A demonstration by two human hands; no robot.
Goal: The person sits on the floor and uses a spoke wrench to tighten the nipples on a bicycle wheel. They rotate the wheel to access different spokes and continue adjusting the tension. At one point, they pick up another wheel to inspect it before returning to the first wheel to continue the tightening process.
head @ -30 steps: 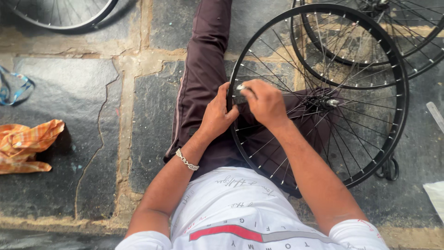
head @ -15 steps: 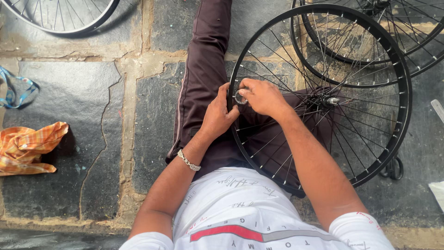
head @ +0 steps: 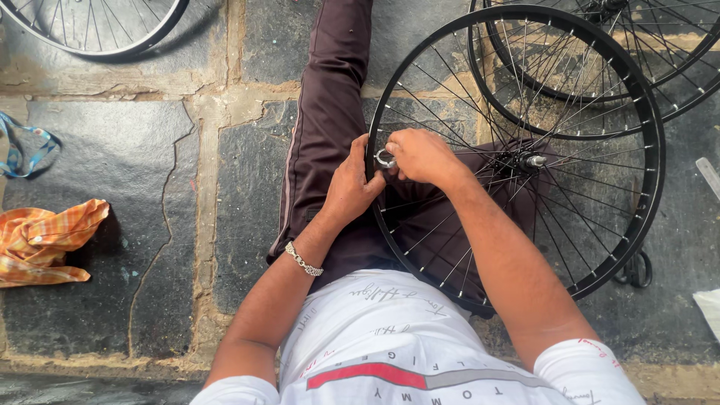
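Gripping still: both hands (head: 390, 169) on wheel rim (head: 652, 150), small tool (head: 385, 158) unmoved.

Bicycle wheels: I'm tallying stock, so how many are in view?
3. One wheel on the person's lap under both hands, one behind it at top right, one at top left. Others may lie outside the frame.

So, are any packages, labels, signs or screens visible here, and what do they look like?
No packages, signs or screens.
Shirt print: bottom centre, on the person's white shirt, a red and grey stripe with small dark lettering.
Hands: both at the black wheel rim, around a small silver tool.
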